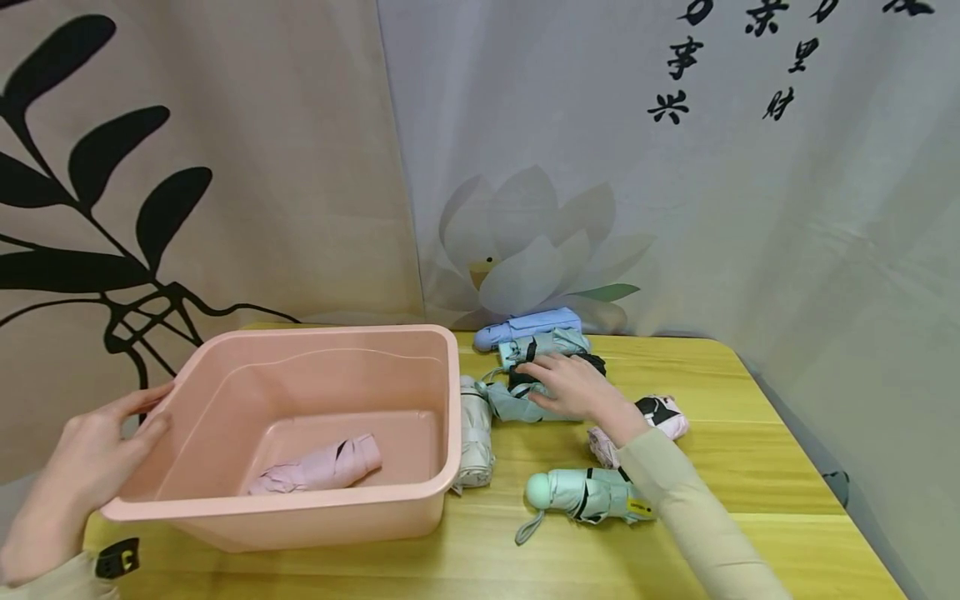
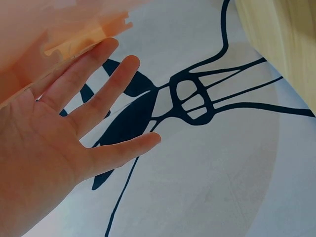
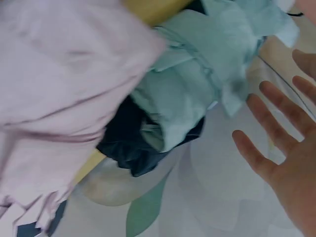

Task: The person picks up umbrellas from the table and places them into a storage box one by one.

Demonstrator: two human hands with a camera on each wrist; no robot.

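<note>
My left hand holds the left rim of a pink plastic bin, thumb over the rim. In the left wrist view its other fingers stretch out straight, beside the outer wall. A folded pink umbrella lies inside the bin. My right hand hovers with spread fingers over a cluster of folded umbrellas and holds nothing. Below it are a pale teal umbrella and a black one. Behind lie another teal umbrella and a blue umbrella. Whether the fingertips touch any is unclear.
A pale grey folded umbrella lies along the bin's right side. Nearer the front is a mint umbrella with a round handle and loop. A pink-and-black bundle is partly behind the right forearm. A printed curtain hangs behind the wooden table.
</note>
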